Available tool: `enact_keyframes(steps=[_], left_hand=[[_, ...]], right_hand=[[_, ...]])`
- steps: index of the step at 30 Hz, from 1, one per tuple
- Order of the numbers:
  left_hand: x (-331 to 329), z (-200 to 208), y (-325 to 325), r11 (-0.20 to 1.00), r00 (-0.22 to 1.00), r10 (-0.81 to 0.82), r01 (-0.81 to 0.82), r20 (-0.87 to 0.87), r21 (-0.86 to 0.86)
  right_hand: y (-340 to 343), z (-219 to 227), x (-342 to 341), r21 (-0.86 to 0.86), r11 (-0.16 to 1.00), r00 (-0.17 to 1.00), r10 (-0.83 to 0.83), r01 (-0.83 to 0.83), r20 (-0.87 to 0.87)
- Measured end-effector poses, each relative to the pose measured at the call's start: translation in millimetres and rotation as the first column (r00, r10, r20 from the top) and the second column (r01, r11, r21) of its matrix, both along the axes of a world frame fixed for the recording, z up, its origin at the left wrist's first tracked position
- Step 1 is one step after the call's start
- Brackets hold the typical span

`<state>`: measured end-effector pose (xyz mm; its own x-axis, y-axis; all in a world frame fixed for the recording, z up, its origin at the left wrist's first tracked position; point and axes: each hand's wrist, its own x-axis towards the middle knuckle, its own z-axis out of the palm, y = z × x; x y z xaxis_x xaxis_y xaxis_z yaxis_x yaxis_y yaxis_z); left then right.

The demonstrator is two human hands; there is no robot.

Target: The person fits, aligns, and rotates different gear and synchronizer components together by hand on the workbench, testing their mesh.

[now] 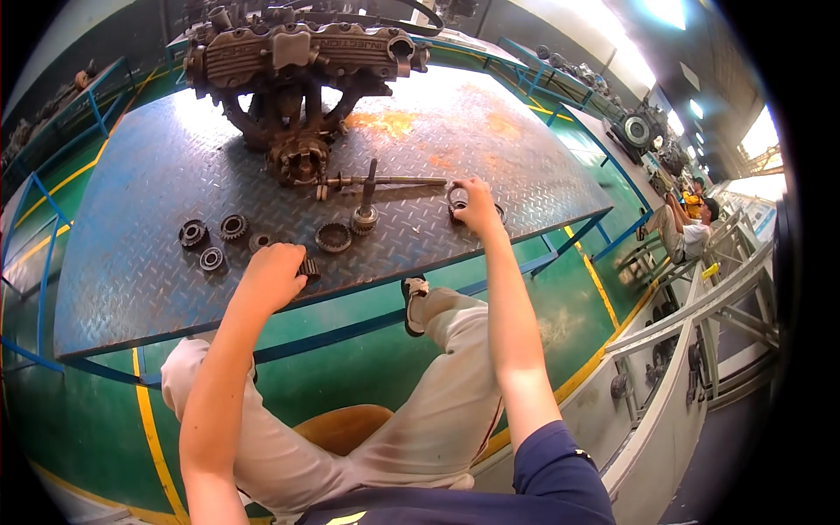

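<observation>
Near the front edge of the metal table (131, 297), my left hand (273, 273) is closed around a dark toothed gear (309, 268). A smaller gear (260, 241) lies just beyond those fingers. Farther right, my right hand (475, 203) pinches a thin metal ring (454, 193), tilted up over a dark round part that the fingers partly hide. Between my hands lies a toothed ring (333, 237), beside an upright shaft with a gear at its base (365, 214). Behind them a long shaft (398, 181) rests flat, pointing toward my right hand.
Left of my left hand sit several loose gears (192, 233). A large engine assembly (297, 66) stands at the table's back. Other blue-framed benches with parts surround it on a green floor (306, 337). A seated person (694, 236) is far right, by grey metal frames (700, 324).
</observation>
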<state>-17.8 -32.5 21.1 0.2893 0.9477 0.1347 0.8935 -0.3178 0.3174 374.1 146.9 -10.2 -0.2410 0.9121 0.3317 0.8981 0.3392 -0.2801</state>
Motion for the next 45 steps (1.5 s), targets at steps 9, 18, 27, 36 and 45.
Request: enact_keyframes(steps=[9, 18, 27, 36, 45], left_hand=[[-3.1, -1.2, -1.1, 1.000, 1.000, 0.002, -0.002, 0.006, -0.004], [0.9, 1.5, -2.7, 1.000, 1.000, -0.003, 0.003, 0.018, 0.001], [-4.9, 0.6, -3.6, 1.000, 1.000, 0.006, -0.006, 0.008, -0.011], [-13.7, 5.0, -7.0, 0.999, 0.999, 0.037, -0.038, -0.018, -0.024], [-37.3, 10.4, -10.3, 0.992, 0.987, 0.101, -0.110, 0.124, 0.066]], right_hand=[[11.9, -11.8, 38.7, -0.088, 0.987, 0.920, -0.160, 0.137, -0.358], [24.4, -30.8, 19.1, -0.106, 0.993, 0.999, -0.049, 0.047, -0.023], [7.8, -0.6, -8.7, -0.079, 0.997, 0.971, -0.044, 0.026, -0.237], [14.9, -19.4, -43.4, -0.156, 0.981, 0.980, 0.089, -0.117, -0.176], [-5.9, -4.0, -79.6, -0.090, 0.995, 0.992, -0.041, 0.052, 0.117]])
